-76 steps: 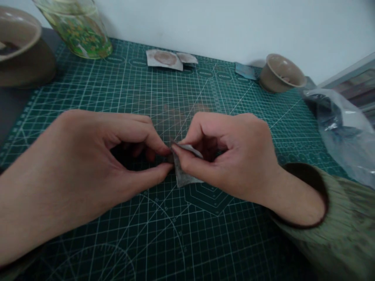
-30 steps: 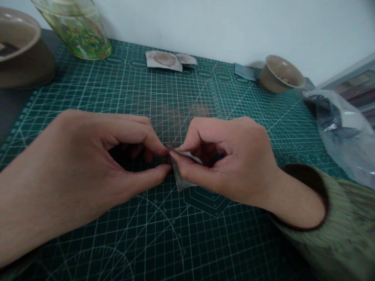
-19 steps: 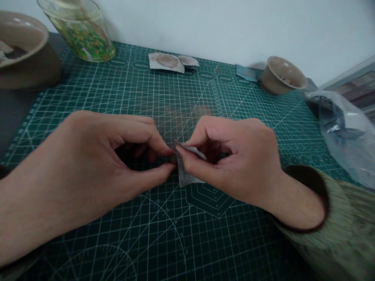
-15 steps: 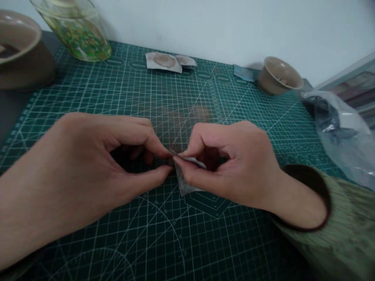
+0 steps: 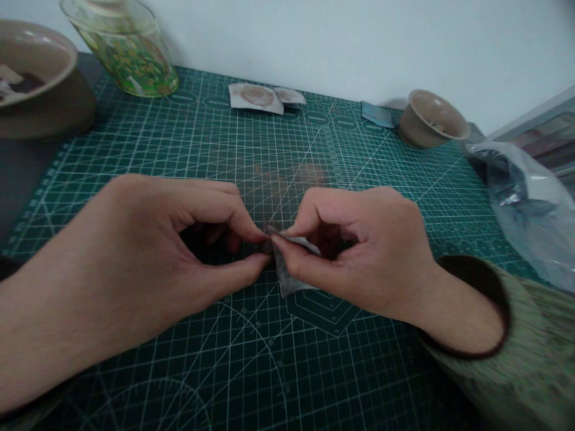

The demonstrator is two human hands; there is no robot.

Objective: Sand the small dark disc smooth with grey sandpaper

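Note:
My left hand (image 5: 193, 239) comes in from the left, thumb and forefinger pinched on a small dark brown piece (image 5: 265, 246) that the fingertips mostly hide. Against it, my right hand (image 5: 359, 251) presses a folded piece of sandpaper (image 5: 283, 275), grey on one face and pale on the other. One corner of the sandpaper hangs below the right thumb. The fingertips of both hands nearly meet over the green cutting mat (image 5: 179, 149). Brown dust (image 5: 309, 173) lies on the mat just beyond them.
A large brown pot (image 5: 49, 114) and a glass jar with a floral pattern (image 5: 139, 66) stand back left. Stained white paper pieces (image 5: 258, 99) and a blue-grey piece (image 5: 377, 114) lie along the wall. At right are a small brown bowl (image 5: 422, 126) and a clear plastic bag (image 5: 530, 197).
The whole view has shifted slightly, so things sit a little further right. Both hands keep their pinches; the sandpaper's upper edge now shows more above the fingertips.

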